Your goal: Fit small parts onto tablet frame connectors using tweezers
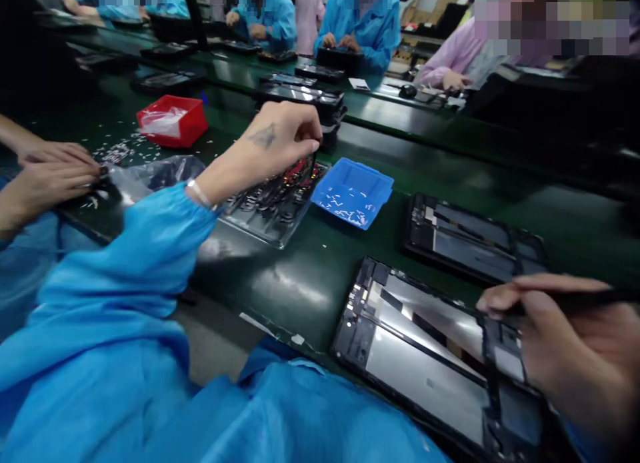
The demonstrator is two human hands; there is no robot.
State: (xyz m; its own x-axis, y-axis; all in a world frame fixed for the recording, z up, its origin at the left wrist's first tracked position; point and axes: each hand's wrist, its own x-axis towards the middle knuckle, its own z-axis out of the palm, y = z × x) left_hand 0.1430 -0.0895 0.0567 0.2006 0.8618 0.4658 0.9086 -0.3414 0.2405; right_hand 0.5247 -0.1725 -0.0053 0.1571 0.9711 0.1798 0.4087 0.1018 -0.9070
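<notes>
My left hand [273, 143] reaches out over a clear plastic parts tray [260, 220] that holds small dark and red components, and its fingertips pinch one small dark part at the tray's far end. My right hand [555, 336] holds a thin dark tool like a pen over the right end of an open tablet frame [425, 356] lying in front of me. My blue sleeve [125, 270] crosses the lower left.
A blue bin [353, 190] of tiny screws sits beside the tray. A second open tablet frame [470, 240] lies further back. A red bin [173, 120] and a plastic bag [155, 173] are at left, where another person's hands [47, 173] work. More workers sit across the green belt.
</notes>
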